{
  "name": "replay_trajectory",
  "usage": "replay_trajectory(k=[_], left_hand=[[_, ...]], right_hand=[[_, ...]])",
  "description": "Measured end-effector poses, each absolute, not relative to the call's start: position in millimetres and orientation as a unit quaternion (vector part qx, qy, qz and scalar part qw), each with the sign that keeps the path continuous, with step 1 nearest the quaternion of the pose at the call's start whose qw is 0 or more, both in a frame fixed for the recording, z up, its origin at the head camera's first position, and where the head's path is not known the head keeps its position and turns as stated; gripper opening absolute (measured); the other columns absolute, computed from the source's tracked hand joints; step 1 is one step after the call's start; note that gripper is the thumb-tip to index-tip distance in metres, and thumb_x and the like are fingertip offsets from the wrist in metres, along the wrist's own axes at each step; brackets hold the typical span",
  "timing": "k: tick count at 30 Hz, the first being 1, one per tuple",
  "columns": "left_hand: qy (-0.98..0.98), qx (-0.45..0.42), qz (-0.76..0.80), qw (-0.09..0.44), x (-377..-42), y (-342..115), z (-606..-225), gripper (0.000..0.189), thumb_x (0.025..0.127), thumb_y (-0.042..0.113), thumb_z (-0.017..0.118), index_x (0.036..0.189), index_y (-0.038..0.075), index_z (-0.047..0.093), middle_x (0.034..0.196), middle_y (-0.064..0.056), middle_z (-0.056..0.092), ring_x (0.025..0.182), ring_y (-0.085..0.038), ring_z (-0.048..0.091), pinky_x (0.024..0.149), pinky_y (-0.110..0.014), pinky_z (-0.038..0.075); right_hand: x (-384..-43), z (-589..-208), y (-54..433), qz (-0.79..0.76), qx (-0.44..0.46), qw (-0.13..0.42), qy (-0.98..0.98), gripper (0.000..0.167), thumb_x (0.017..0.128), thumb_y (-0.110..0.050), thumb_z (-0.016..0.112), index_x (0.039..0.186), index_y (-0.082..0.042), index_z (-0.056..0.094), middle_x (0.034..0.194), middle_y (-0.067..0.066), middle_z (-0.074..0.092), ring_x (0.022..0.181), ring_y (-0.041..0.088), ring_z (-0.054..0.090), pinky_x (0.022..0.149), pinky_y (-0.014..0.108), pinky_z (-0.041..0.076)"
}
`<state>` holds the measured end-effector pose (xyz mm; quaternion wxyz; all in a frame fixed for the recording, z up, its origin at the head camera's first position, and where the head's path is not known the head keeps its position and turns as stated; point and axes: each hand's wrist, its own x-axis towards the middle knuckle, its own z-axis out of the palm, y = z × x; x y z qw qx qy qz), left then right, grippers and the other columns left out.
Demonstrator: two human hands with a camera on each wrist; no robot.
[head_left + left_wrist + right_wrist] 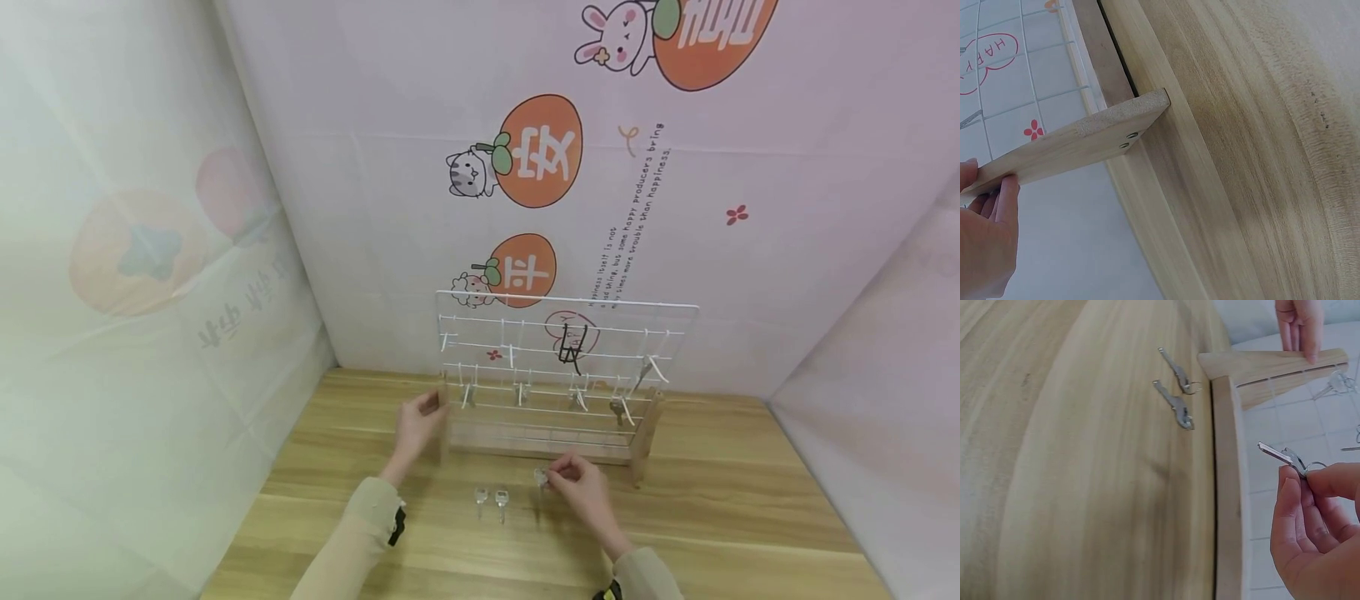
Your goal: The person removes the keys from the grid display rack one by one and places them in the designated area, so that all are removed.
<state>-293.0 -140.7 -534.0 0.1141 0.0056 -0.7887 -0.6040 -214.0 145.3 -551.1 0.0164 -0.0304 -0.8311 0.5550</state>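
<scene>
My right hand (583,492) pinches a silver key (1291,459) with a small ring between thumb and fingertips, in front of the rack's base. With thumb and fingers, my left hand (417,427) grips the left wooden upright (1066,147) of a white wire rack (567,301). Two more silver keys, one key (481,500) and another key (502,503), lie side by side on the wooden table, between my hands. On the rack's lower row of hooks hang several keys, among them a darker key (618,410) near the right end.
The rack stands on a wooden base bar (1230,487) at the back of the table (720,517). A printed white cloth (390,208) rises behind it, with cloth at both sides too. White hooks (657,368) jut forward from the grid.
</scene>
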Motion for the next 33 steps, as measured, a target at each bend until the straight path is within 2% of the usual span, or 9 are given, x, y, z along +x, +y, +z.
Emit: replay_trajectory(k=[4, 12, 25, 33], left_hand=[[-0.792, 0.006, -0.600, 0.114, -293.0, -140.9, -534.3, 0.039, 0.088, 0.005, 0.072, 0.123, -0.010, 0.062, 0.124, -0.031, 0.064, 0.112, -0.043, 0.067, 0.094, -0.042, 0.060], [-0.795, 0.004, -0.596, 0.113, -294.0, -141.2, -535.9, 0.040, 0.088, 0.005, 0.072, 0.123, -0.010, 0.061, 0.124, -0.031, 0.064, 0.112, -0.042, 0.067, 0.094, -0.041, 0.060], [-0.791, 0.012, -0.603, 0.107, -293.3, -141.5, -533.3, 0.041, 0.088, 0.006, 0.072, 0.124, -0.010, 0.060, 0.126, -0.030, 0.063, 0.114, -0.042, 0.066, 0.097, -0.044, 0.059], [-0.792, 0.007, -0.601, 0.106, -293.3, -141.7, -533.4, 0.040, 0.088, 0.004, 0.071, 0.124, -0.011, 0.060, 0.125, -0.031, 0.063, 0.114, -0.043, 0.066, 0.096, -0.044, 0.059]], right_hand=[[-214.7, -559.6, 143.1, 0.568, -0.027, 0.006, -0.823, 0.008, 0.084, 0.001, 0.072, 0.088, 0.004, 0.066, 0.081, 0.014, 0.072, 0.068, 0.016, 0.066, 0.057, 0.014, 0.053], [-212.7, -574.4, 136.2, 0.558, -0.034, -0.008, -0.829, 0.008, 0.082, 0.001, 0.072, 0.087, 0.003, 0.066, 0.079, 0.011, 0.071, 0.066, 0.008, 0.062, 0.057, 0.014, 0.052], [-216.3, -592.2, 127.2, 0.559, -0.023, -0.027, -0.828, 0.009, 0.082, 0.001, 0.072, 0.087, 0.004, 0.066, 0.076, 0.010, 0.069, 0.063, 0.008, 0.060, 0.052, 0.013, 0.050], [-216.7, -594.5, 126.3, 0.577, -0.021, -0.046, -0.815, 0.010, 0.083, 0.002, 0.070, 0.089, 0.008, 0.064, 0.078, 0.014, 0.069, 0.064, 0.010, 0.065, 0.055, 0.013, 0.056]])
